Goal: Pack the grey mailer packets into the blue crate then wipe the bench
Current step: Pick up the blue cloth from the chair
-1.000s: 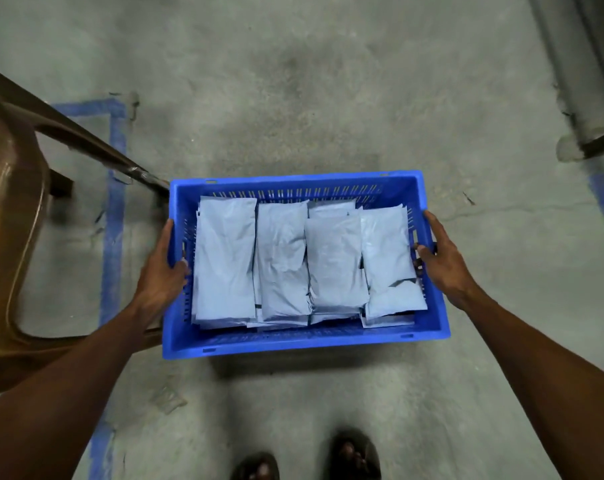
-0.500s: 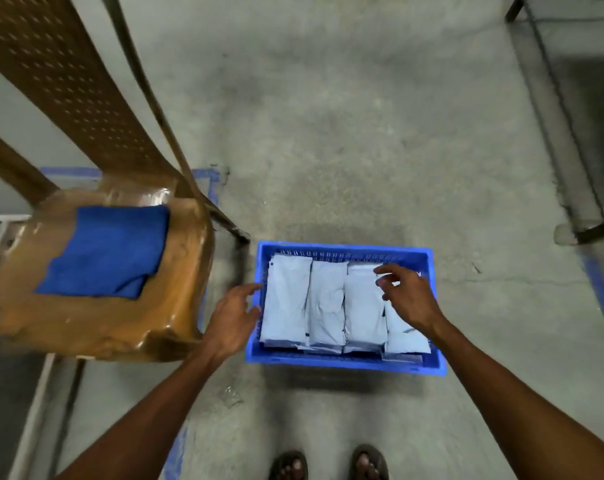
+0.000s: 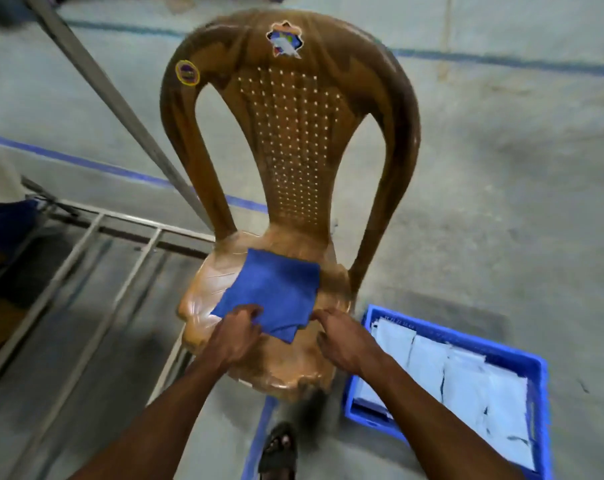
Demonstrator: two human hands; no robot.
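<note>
A folded blue cloth (image 3: 273, 289) lies on the seat of a brown plastic chair (image 3: 290, 133). My left hand (image 3: 234, 336) grips the cloth's near left edge, fingers curled onto it. My right hand (image 3: 338, 341) is at the cloth's near right corner, fingertips touching or pinching it; the blur hides which. The blue crate (image 3: 522, 362) stands on the floor at the lower right, filled with grey mailer packets (image 3: 460, 379) lying side by side.
A metal frame with bars (image 3: 96, 271) stands to the left of the chair. Blue tape lines (image 3: 86, 161) cross the concrete floor. My sandalled foot (image 3: 280, 452) is below the chair's front edge.
Both hands left the crate and moved to the chair seat, where they now meet the blue cloth. My view swung left, so the crate sits at the lower right.
</note>
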